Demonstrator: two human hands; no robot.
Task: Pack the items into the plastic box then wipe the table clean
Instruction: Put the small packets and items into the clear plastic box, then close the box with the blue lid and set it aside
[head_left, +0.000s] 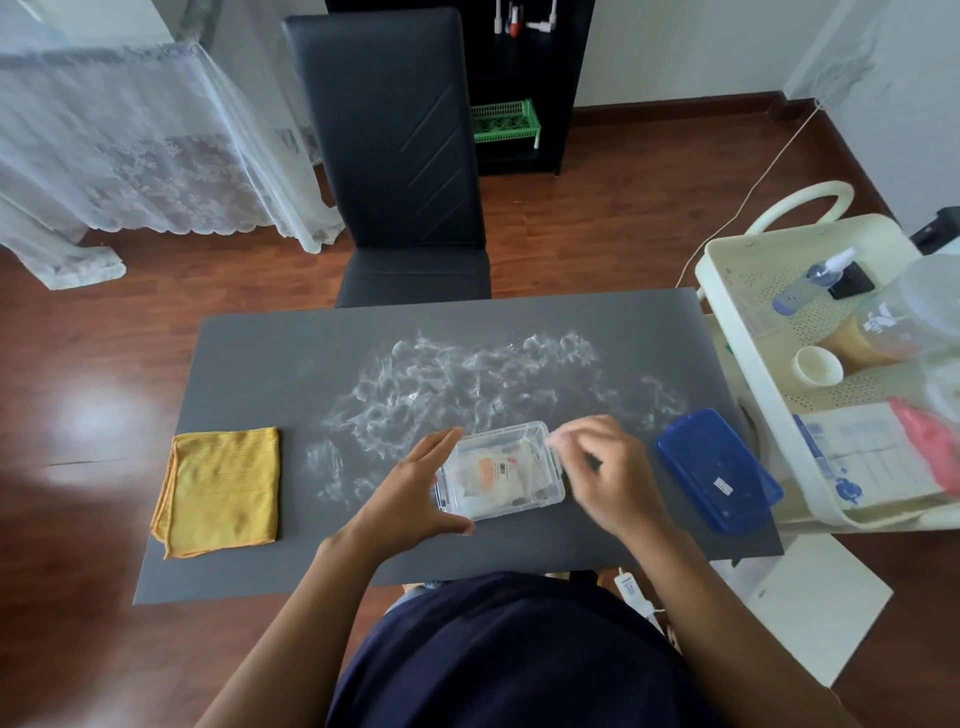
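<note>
A clear plastic box (540, 434) sits near the front middle of the grey table (270, 353), holding small packets, one with an orange label (485, 470). My left hand (415, 488) cups the box's left end, thumb along its near side and fingers at its far corner. My right hand (605, 467) hovers over the box's right end with curled, blurred fingertips; whether they pinch anything is unclear. The blue lid (719, 470) lies to the right. A folded yellow cloth (223, 488) lies at the left. White smears (467, 384) cover the table's middle.
A black chair (400, 156) stands at the table's far side. A cream trolley (748, 332) at the right carries a spray bottle (810, 283), a cup, papers and a red item. White lace fabric hangs at the back left. A white cable runs across the floor.
</note>
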